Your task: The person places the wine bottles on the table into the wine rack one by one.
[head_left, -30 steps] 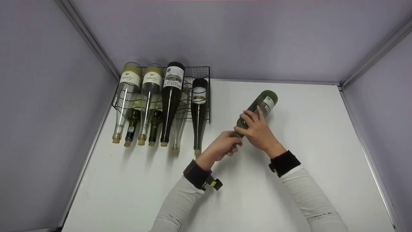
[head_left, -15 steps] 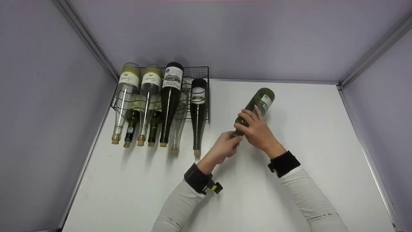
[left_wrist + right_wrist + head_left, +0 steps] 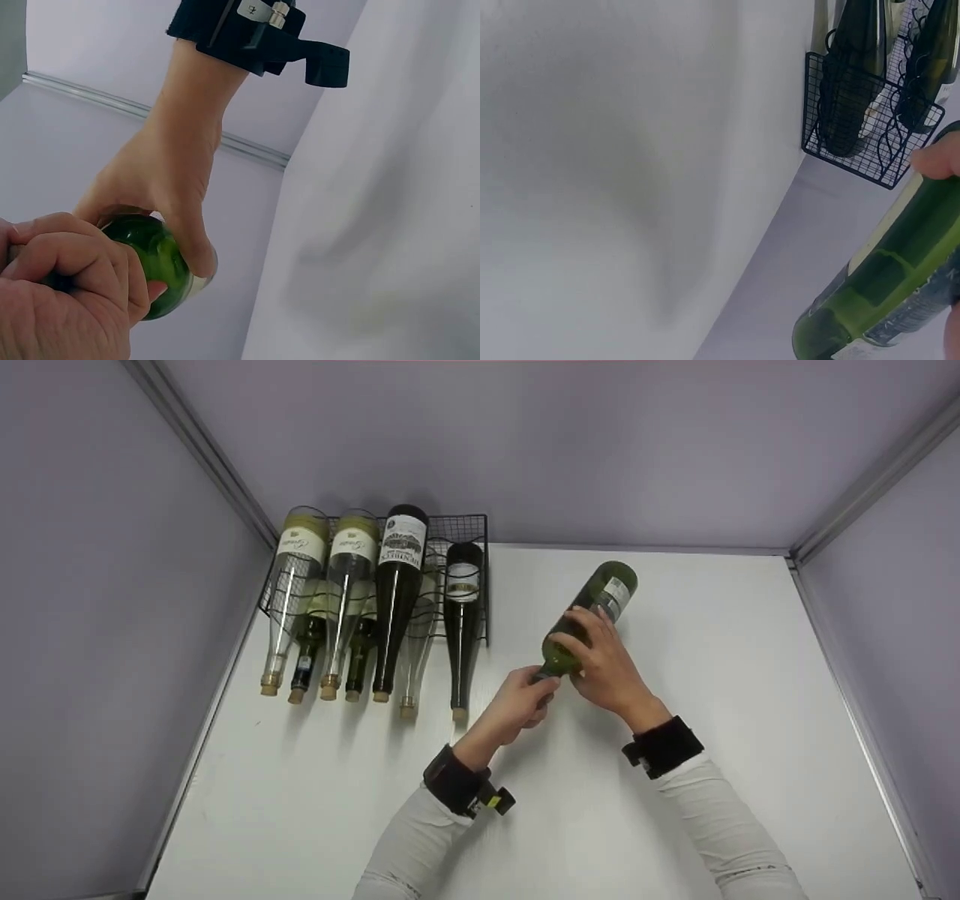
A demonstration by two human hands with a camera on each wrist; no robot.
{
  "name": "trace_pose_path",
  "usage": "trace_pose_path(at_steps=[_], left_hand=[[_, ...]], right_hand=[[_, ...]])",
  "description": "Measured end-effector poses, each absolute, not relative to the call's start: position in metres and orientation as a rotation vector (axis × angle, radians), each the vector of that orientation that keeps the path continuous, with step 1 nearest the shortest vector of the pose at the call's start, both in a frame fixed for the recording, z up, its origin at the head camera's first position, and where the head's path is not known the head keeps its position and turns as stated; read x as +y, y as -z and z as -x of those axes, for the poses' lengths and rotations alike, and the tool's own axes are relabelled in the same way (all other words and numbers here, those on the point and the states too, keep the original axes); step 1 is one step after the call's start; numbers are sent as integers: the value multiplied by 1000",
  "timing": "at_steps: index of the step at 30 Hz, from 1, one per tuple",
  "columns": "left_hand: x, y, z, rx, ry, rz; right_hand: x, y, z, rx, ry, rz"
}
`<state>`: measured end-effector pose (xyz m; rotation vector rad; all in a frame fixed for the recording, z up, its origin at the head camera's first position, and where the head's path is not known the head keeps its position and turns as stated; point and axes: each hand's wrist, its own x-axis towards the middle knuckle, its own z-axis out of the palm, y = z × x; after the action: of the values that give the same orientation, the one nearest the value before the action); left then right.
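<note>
A green glass wine bottle (image 3: 592,591) is held at a slant, its base pointing away and to the right. My left hand (image 3: 517,701) grips its neck, covering the mouth end. Around the body, close to the shoulder, curls my right hand (image 3: 609,671), and a pale label shows beyond its fingers. In the left wrist view the bottle's green shoulder (image 3: 171,262) appears between the two hands. The right wrist view shows the bottle's lower body and base (image 3: 877,281), with labels on opposite sides of the glass.
At the back left stands a black wire rack (image 3: 461,525) with several corked bottles, necks toward me. A dark bottle (image 3: 461,622) lies near its right side. Grey walls (image 3: 637,450) enclose the white table (image 3: 300,810) at the back and sides.
The bottle has shifted slightly away and to the left, and its label has turned a little. My right hand's fingers have shifted on the body; the left keeps hold of the neck.
</note>
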<state>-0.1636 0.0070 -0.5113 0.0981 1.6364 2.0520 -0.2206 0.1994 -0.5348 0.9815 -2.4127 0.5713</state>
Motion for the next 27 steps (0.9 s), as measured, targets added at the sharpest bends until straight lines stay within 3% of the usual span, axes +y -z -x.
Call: trace_pose_path(at_steps=[14, 27], left_hand=[[-11, 506, 167, 1640, -2157, -138], [-19, 502, 165, 1626, -2264, -180]], right_hand=[[190, 530, 208, -2393, -1212, -501], [176, 523, 202, -2371, -1594, -501]])
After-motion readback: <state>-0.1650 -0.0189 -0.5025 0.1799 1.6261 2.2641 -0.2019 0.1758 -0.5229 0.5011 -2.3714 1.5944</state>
